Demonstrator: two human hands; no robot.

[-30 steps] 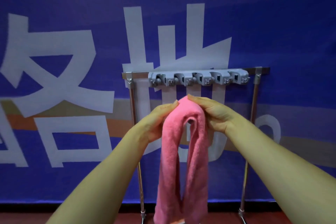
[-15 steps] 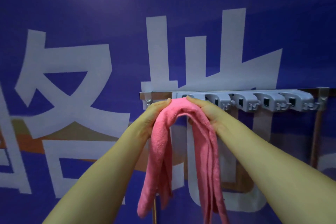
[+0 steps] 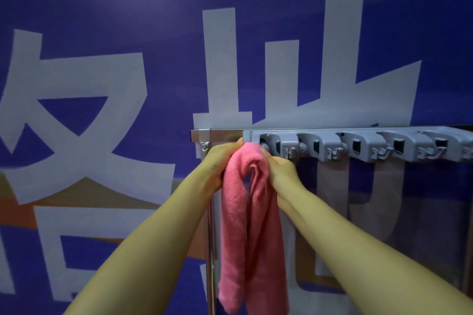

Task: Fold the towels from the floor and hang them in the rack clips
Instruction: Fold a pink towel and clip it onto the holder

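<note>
As left hand [image 3: 220, 161] and right hand [image 3: 281, 169] pinch pink towel [image 3: 245, 212] bend, end clip [image 3: 271, 144] just above them: fold looks done, clipping pending.

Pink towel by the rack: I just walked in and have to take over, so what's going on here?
A person holds the pink towel, folded over double, with the left hand and the right hand pinching either side of its top. That fold is pressed up against the leftmost clip of the grey rack. Whether the clip has caught it cannot be told. The towel's ends hang down, and the other clips in view hold nothing.
</note>
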